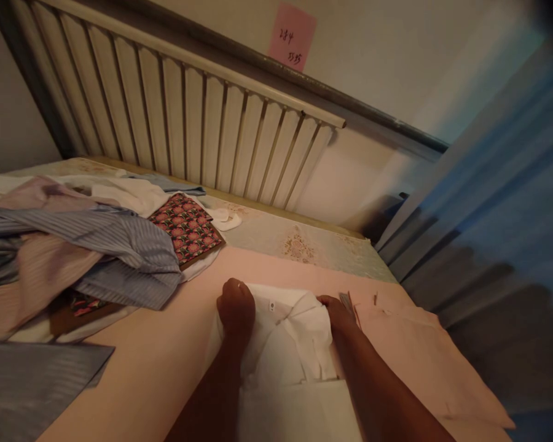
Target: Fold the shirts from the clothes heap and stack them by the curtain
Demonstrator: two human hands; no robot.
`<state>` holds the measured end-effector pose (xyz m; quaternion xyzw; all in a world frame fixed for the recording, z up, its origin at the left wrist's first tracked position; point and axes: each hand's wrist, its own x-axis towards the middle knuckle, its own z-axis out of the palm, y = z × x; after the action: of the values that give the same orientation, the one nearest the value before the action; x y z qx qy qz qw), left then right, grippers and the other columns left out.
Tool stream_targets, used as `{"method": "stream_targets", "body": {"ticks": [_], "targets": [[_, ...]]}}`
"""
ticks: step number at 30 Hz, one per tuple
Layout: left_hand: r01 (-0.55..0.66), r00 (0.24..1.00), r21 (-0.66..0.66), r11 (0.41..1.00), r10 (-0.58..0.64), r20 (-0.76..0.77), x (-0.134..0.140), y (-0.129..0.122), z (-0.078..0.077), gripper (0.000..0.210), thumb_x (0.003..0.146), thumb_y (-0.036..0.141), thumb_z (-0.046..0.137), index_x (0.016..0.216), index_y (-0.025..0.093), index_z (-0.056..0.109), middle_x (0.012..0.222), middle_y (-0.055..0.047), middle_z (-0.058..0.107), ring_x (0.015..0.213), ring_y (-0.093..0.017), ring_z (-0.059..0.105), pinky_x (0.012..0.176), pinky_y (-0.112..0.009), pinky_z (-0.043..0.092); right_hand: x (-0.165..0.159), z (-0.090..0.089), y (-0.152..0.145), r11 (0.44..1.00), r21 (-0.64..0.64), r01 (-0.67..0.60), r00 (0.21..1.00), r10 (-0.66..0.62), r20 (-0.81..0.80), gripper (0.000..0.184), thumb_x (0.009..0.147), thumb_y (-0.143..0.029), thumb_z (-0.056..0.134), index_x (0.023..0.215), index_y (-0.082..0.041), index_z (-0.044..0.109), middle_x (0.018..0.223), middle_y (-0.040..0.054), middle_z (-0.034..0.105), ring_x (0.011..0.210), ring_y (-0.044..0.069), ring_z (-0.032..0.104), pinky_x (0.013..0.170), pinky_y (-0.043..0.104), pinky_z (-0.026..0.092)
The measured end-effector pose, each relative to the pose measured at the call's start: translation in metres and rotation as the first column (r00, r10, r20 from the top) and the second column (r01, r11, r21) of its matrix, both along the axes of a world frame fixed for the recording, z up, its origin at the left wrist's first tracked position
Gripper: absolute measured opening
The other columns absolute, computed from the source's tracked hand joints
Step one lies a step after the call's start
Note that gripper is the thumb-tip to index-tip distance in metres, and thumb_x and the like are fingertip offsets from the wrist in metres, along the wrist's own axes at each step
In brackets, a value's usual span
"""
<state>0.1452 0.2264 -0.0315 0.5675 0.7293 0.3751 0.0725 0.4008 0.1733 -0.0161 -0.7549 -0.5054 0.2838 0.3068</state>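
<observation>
A white shirt [299,368] lies in front of me, its upper end away from me and a small label [272,305] showing near the top edge. My left hand [237,307] is closed in a fist on the shirt's upper left corner. At the upper right corner, my right hand [336,310] pinches the fabric between thumb and fingers. Loose folds bunch up between the two hands, nearer the right one. Beneath the shirt is a pink cloth [166,344]. A small dark grey item [346,302], partly covered, sits just beyond my right hand.
Crumpled striped and pink garments [120,239] are heaped at the left, with a red floral cloth [184,227] among them. A grey folded cloth [32,387] lies nearer me. Behind the table stands a radiator [193,123]; a blue curtain [483,233] hangs at the right.
</observation>
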Motion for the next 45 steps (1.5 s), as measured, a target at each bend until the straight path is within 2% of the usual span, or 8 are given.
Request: {"method": "stream_targets", "body": {"ticks": [5,10,16,20,25,31,37,45], "targets": [[0.012,1.0,-0.035,0.999,-0.011,0.01,0.0,-0.002,0.005,0.017,0.09,0.016,0.037,0.078,0.02,0.049,0.08,-0.005,0.06,0.078,-0.019,0.058,0.068,-0.03,0.035,0.015,0.014,0.013,0.998,-0.017,0.054,0.974,-0.049,0.219,0.014,0.066,-0.022,0.054,0.071,-0.019,0.066,0.071,0.0009,0.069,0.075,0.016,0.061,0.068,0.024,0.041],[0.02,1.0,-0.061,0.998,-0.02,0.003,-0.001,-0.003,0.008,0.017,0.09,0.018,0.037,0.079,0.02,0.049,0.083,-0.006,0.062,0.079,-0.019,0.058,0.069,-0.03,0.035,-0.008,0.026,0.03,0.996,-0.039,0.078,0.931,-0.059,0.36,0.022,0.078,-0.037,0.052,0.072,-0.019,0.065,0.071,0.0031,0.066,0.07,0.017,0.058,0.066,0.027,0.038],[0.022,1.0,-0.08,0.997,-0.022,0.003,-0.001,-0.002,0.008,0.018,0.091,0.018,0.037,0.079,0.02,0.051,0.082,-0.006,0.062,0.077,-0.019,0.058,0.068,-0.03,0.034,-0.049,0.021,0.034,0.993,-0.121,-0.01,0.829,0.076,0.554,0.053,0.074,-0.054,0.059,0.115,-0.019,0.06,0.112,0.0119,0.061,0.102,0.026,0.055,0.082,0.033,0.039],[0.017,1.0,-0.078,0.997,-0.018,-0.01,-0.001,-0.002,0.006,0.018,0.091,0.018,0.037,0.08,0.019,0.051,0.082,-0.006,0.062,0.077,-0.019,0.058,0.069,-0.03,0.034,-0.057,0.015,0.03,0.981,-0.192,-0.038,0.741,0.157,0.653,0.048,0.077,-0.041,0.058,0.121,-0.023,0.055,0.115,0.0119,0.056,0.108,0.029,0.051,0.082,0.036,0.04],[0.019,1.0,-0.066,0.998,-0.02,-0.011,0.0,-0.001,0.004,0.018,0.091,0.018,0.038,0.08,0.019,0.052,0.081,-0.006,0.061,0.077,-0.019,0.058,0.068,-0.03,0.033,-0.063,0.017,0.03,0.979,-0.206,-0.008,0.683,0.156,0.714,0.034,0.078,-0.017,0.048,0.111,-0.019,0.057,0.11,0.0131,0.057,0.102,0.028,0.053,0.078,0.035,0.041],[0.031,0.999,-0.078,0.996,-0.032,-0.013,0.0,-0.002,0.006,0.018,0.091,0.019,0.038,0.083,0.018,0.053,0.083,-0.007,0.063,0.08,-0.02,0.059,0.07,-0.031,0.034,-0.073,0.017,0.032,0.986,-0.168,0.024,0.683,0.106,0.722,0.028,0.084,-0.03,0.046,0.107,-0.017,0.058,0.109,0.0154,0.056,0.103,0.03,0.052,0.077,0.038,0.043],[0.035,0.999,-0.08,0.996,-0.038,-0.039,0.0,-0.001,0.004,0.019,0.092,0.019,0.037,0.083,0.018,0.054,0.083,-0.006,0.063,0.081,-0.019,0.059,0.07,-0.03,0.034,-0.078,0.022,0.038,0.969,-0.241,0.052,0.691,0.139,0.709,0.026,0.081,-0.02,0.05,0.106,-0.018,0.058,0.113,0.016,0.055,0.107,0.031,0.052,0.079,0.039,0.044],[0.04,0.998,-0.084,0.996,-0.043,-0.037,-0.001,-0.001,0.003,0.018,0.092,0.02,0.038,0.083,0.018,0.054,0.083,-0.006,0.063,0.08,-0.019,0.059,0.069,-0.03,0.033,-0.065,0.015,0.035,0.979,-0.169,0.116,0.734,0.03,0.679,0.026,0.08,-0.014,0.047,0.101,-0.015,0.062,0.1,0.0135,0.065,0.095,0.023,0.061,0.073,0.029,0.042]]}}
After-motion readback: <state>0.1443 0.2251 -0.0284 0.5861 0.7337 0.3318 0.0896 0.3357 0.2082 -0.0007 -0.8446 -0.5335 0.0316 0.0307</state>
